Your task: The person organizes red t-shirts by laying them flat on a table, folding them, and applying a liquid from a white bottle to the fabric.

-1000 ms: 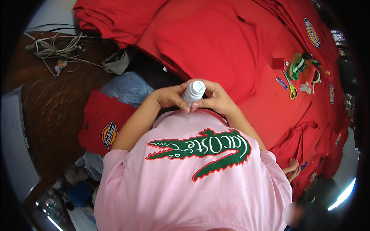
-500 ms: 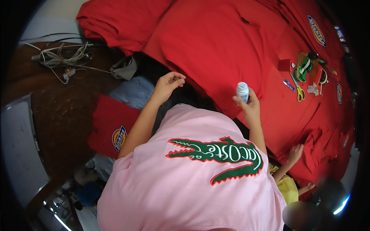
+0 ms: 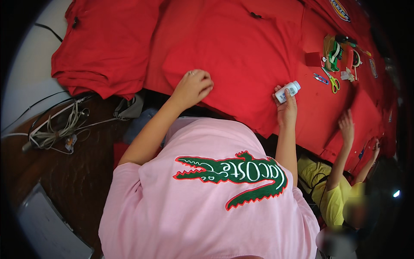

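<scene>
My right hand (image 3: 286, 111) is wrapped round a small white bottle (image 3: 287, 91) with printing on its side. The bottle is tilted, its narrower end up and to the right, above the edge of the red fabric. My left hand (image 3: 192, 89) is over the near edge of a red garment (image 3: 233, 60) spread on the table. Its fingers are curled in toward the thumb, and a ring shows on one. Whatever those fingers hold, if anything, is hidden.
A stack of red garments (image 3: 103, 47) lies at the left. Yellow-handled scissors (image 3: 334, 84), blue thread snips (image 3: 321, 78), a red box (image 3: 314, 59) and a green tape dispenser (image 3: 334, 55) lie at the right. A co-worker in yellow (image 3: 330, 196) handles red cloth. Tangled cables (image 3: 56, 129) lie at the left.
My left hand has come forward over the red garment, fingers still curled. The bottle in my right hand has gone from nearly upright to tilted rightward. The view has shifted, and the co-worker's arms have moved.
</scene>
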`<state>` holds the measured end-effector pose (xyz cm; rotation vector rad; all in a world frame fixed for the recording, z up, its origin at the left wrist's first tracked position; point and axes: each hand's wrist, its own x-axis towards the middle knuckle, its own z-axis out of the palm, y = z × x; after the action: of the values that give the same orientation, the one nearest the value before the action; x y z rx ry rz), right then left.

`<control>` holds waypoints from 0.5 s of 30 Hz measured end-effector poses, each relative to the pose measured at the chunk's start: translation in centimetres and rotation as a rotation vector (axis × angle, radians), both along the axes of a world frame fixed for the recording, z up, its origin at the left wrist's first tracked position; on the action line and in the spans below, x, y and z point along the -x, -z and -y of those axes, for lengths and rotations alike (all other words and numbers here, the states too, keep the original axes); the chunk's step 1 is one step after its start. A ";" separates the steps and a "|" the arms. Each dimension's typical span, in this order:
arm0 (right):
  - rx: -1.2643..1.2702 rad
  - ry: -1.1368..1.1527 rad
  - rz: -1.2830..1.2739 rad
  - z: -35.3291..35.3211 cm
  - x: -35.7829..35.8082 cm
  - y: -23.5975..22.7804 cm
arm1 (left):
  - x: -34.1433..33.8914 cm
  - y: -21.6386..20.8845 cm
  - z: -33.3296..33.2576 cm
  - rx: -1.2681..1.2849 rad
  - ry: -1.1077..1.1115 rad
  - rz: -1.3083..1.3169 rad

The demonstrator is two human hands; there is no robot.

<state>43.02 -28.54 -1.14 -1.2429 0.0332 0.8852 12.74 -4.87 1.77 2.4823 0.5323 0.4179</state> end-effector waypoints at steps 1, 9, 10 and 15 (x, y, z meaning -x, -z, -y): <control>0.012 0.005 0.004 0.2 0.0 0.0 | 0.7 0.5 0.5 -0.006 0.059 -0.030; 0.218 -0.098 0.298 0.0 -0.5 -0.3 | 5.6 1.6 0.7 0.221 0.092 -0.089; 0.229 -0.112 0.339 0.0 -0.7 -0.6 | 5.7 1.2 0.3 0.210 0.026 -0.017; 0.113 -0.059 0.347 -2.3 -0.6 -2.3 | 4.9 1.5 -4.2 0.072 -0.254 0.180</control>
<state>43.59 -26.27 1.16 -1.4956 -0.2342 0.7159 7.81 -0.63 0.22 2.2870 0.7764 0.7012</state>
